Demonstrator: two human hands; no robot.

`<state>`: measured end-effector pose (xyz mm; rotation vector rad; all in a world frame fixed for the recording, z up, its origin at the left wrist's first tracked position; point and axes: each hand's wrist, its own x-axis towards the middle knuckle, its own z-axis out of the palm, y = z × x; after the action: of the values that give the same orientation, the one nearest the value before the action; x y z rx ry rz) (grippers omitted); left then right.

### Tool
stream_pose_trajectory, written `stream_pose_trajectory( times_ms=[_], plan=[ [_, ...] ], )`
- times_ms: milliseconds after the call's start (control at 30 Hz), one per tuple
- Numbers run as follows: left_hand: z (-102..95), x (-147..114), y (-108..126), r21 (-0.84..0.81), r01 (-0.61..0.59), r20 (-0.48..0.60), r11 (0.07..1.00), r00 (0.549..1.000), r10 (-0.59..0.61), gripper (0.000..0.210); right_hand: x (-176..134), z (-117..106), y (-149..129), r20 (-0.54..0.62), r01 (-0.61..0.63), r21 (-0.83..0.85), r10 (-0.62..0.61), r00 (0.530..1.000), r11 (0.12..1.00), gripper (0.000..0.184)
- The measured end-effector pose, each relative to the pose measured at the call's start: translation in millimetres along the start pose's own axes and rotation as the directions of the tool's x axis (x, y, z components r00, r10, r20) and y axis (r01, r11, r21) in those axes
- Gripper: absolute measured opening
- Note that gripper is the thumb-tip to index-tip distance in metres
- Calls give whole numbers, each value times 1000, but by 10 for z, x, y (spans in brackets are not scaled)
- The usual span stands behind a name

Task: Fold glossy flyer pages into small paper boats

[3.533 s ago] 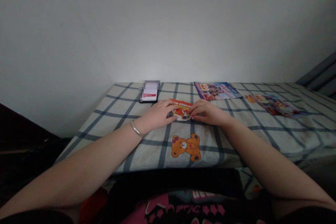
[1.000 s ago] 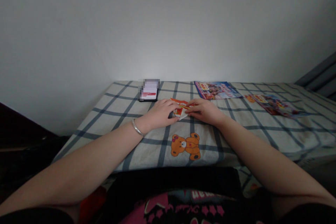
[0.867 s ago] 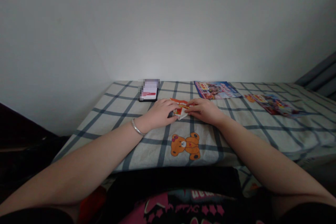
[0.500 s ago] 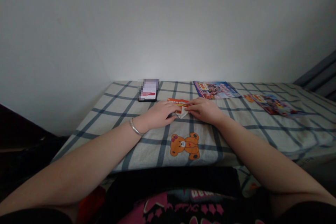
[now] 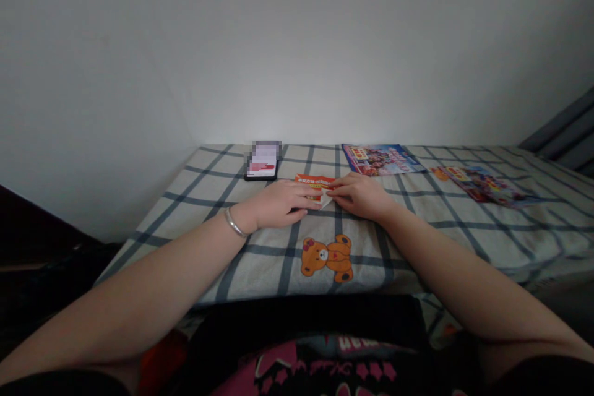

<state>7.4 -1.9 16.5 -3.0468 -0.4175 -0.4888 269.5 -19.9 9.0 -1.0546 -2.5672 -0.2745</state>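
Note:
A small folded paper (image 5: 304,179), red and orange with printed lettering and a white underside, lies on the checked cloth between my hands. From the left, my left hand (image 5: 283,202) rests its stretched fingers flat across the paper's front part. My right hand (image 5: 357,193) grips the right side of the paper with thumb and fingers close together. The fingers cover part of the folds. A silver bangle circles my left wrist.
At the back left lies a phone (image 5: 263,161) with its screen lit and partly blurred. Two colourful printed leaflets, one at the back (image 5: 384,159) and one farther right (image 5: 487,185), lie on the checked cloth (image 5: 223,192). A pale wall rises behind.
The fingers of my left hand have straightened and slid over the paper's front point, flattening across it. My right hand has stayed nearly in place.

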Motion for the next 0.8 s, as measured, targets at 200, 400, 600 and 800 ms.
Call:
stream_pose_trajectory(
  times_ms=[200,400,600,800],
  plan=[
    [10,12,34,13,-10,20,1000,1000,10,35,3,-4,-5,-4,16,-14,-16,1000,1000,24],
    [42,27,48,37,22,48,999,999,-24,28,-2,21,8,-19,21,-23,-22,1000,1000,23],
    [39,8,55,29,69,69,997,995,-71,29,-9,-2,-38,-81,69,-22,-71,994,997,21],
    [32,13,66,18,97,92,995,991,-99,35,-19,-75,-120,-69,185,65,-180,981,981,20]
  ],
)
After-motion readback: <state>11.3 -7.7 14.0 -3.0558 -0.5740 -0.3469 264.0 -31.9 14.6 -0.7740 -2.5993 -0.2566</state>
